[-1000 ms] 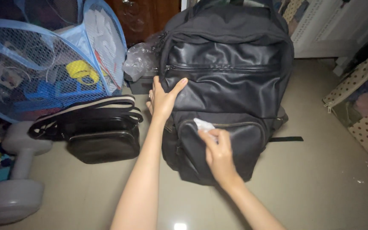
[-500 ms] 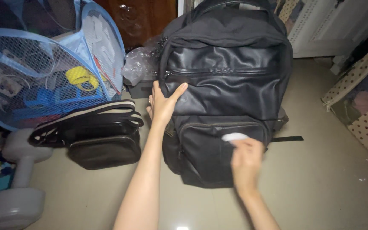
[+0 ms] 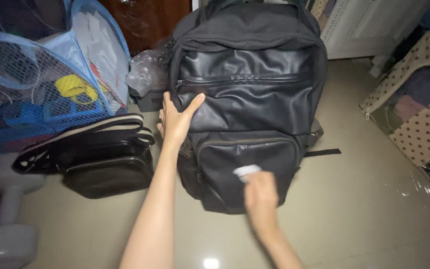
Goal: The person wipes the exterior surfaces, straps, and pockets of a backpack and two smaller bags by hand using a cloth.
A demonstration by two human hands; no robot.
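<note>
A large black backpack (image 3: 247, 84) stands upright on the tiled floor. My left hand (image 3: 176, 118) lies flat against its left side, fingers spread, just below the upper zip. My right hand (image 3: 261, 195) presses a small white wipe (image 3: 246, 172) against the lower front pocket (image 3: 245, 154) of the backpack. The wipe shows only partly above my fingers.
A small black shoulder bag (image 3: 106, 162) with a striped strap lies left of the backpack. A blue mesh hamper (image 3: 36, 84) full of items stands at far left, with a grey dumbbell (image 3: 3, 219) below it. A crumpled clear plastic bag (image 3: 144, 74) sits behind. A dotted fabric box (image 3: 414, 119) is at right.
My right hand with the wipe swept right across the front pocket, then came back left and lower. My left hand stays on the backpack. The view has shifted slightly.
</note>
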